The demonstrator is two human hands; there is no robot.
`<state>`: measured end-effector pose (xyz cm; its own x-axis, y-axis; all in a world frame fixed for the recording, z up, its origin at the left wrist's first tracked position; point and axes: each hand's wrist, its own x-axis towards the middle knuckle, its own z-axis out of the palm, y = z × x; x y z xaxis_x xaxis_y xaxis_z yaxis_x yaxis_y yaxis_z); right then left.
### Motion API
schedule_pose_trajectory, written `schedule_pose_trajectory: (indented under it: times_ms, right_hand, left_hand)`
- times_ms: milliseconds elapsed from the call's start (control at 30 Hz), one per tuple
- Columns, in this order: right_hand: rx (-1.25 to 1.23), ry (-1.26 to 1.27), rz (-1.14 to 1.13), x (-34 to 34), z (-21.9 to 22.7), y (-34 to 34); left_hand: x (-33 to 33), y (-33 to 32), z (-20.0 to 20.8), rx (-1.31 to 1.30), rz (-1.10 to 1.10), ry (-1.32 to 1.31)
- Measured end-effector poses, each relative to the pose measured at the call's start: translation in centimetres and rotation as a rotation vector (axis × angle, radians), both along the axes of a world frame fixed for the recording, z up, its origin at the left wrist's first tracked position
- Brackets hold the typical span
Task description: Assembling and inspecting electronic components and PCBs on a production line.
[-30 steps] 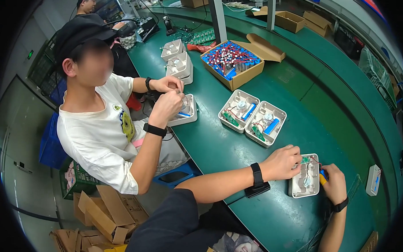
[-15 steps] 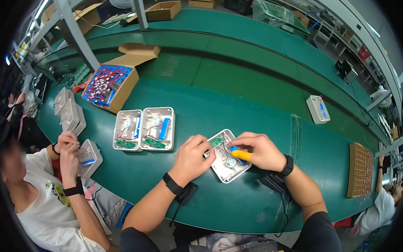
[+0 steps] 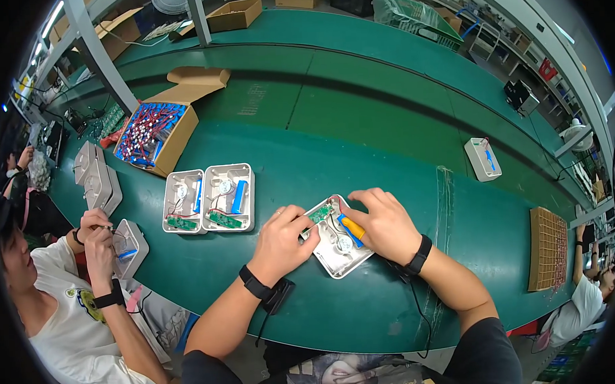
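A white plastic housing [image 3: 336, 267] lies tilted on the bench in front of me. Inside it are a green circuit board [image 3: 320, 214], thin wires, a round pale part [image 3: 344, 243] and a blue battery [image 3: 356, 240]. My left hand [image 3: 282, 238] grips the housing's left edge, its closed fingertips beside the board. From the right, my right hand [image 3: 388, 224] reaches over the housing. Its thumb wears a yellow finger cot [image 3: 353, 227] and presses on the battery, with the index finger bent near the red wire. The battery's right side is partly hidden by that hand.
Two filled white housings [image 3: 210, 229] stand side by side to the left. Behind them is an open carton [image 3: 177, 144] of blue batteries. A co-worker [image 3: 88, 301] handles another housing [image 3: 141, 250] at left. One more housing [image 3: 476, 160] and a brown gridded tray [image 3: 541, 250] are at right.
The blue battery now lies along the housing under my right thumb, more of it showing. My right index finger has lifted away from the thumb. My left hand stays at the board side.
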<state>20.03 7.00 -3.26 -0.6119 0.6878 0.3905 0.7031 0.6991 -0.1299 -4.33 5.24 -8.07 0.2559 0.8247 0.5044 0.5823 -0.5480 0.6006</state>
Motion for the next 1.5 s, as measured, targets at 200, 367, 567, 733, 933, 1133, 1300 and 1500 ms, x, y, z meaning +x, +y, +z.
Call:
schedule_pose_trajectory:
  times_ms: [200, 367, 567, 733, 933, 1133, 1300, 1500]
  right_hand:
    - [-0.022, -0.061, 0.029, -0.1, 0.3, -0.4]
    - [-0.142, -0.176, 0.143, 0.5, 2.5, -1.2]
    - [-0.25, -0.307, 0.319, 1.2, 4.8, -2.4]
    - [-0.135, -0.402, 0.293, 0.5, 1.8, -3.6]
    - [-0.096, -0.301, 0.042, 1.3, 0.9, -1.4]
    - [0.034, -0.103, -0.226, 2.2, -1.2, 2.8]
    - [-0.158, -0.132, -0.147, 3.0, -2.6, 3.3]
    - [-0.371, 0.182, 0.06, 2.6, -1.9, 3.8]
  left_hand:
    - [-0.1, 0.1, 0.0, -0.009, 0.016, -0.003]
    - [-0.2, -0.1, -0.3, 0.0, 0.019, 0.025]
    - [0.1, -0.4, 1.5, 0.022, 0.036, 0.04]
    - [-2.0, 0.5, 2.7, 0.273, 0.33, 0.259]
    - [-2.9, 1.2, 1.2, 0.102, 0.468, 0.332]
    - [-2.2, 0.4, 1.1, 0.067, 0.238, 0.267]
    - [-1.2, -0.4, 1.3, 0.079, -0.026, 0.22]
    - [-0.5, -0.5, 1.3, 0.179, -0.415, 0.067]
